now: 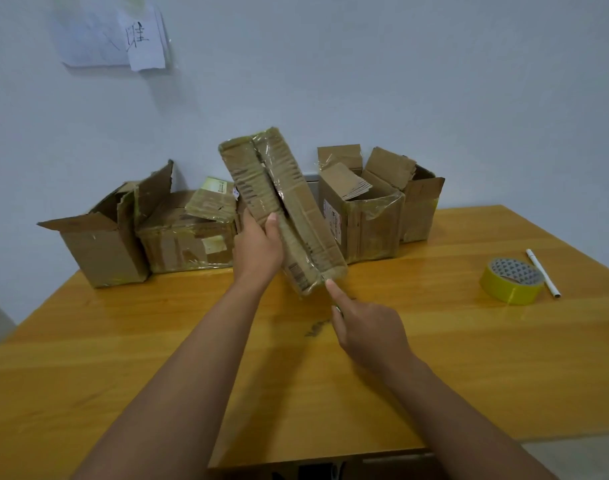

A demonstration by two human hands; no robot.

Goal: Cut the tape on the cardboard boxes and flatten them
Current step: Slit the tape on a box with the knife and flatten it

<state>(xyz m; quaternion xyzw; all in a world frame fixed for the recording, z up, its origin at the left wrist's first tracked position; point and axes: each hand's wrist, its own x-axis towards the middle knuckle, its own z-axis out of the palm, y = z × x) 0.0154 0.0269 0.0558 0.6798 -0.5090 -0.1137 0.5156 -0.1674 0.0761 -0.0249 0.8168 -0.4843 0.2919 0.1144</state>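
While L hand (258,249) grips taped box (282,209) | R hand (367,332) holds cutter, blade at box end

Your wooden table (123,358) carries opened boxes (192,233) along its back edge, a tape roll (512,280) and a pen (542,278) at right.

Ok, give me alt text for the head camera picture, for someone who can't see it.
A person's left hand holds a taped cardboard box tilted above a wooden table, while the right hand brings a small tool to its lower corner. More opened boxes stand behind.
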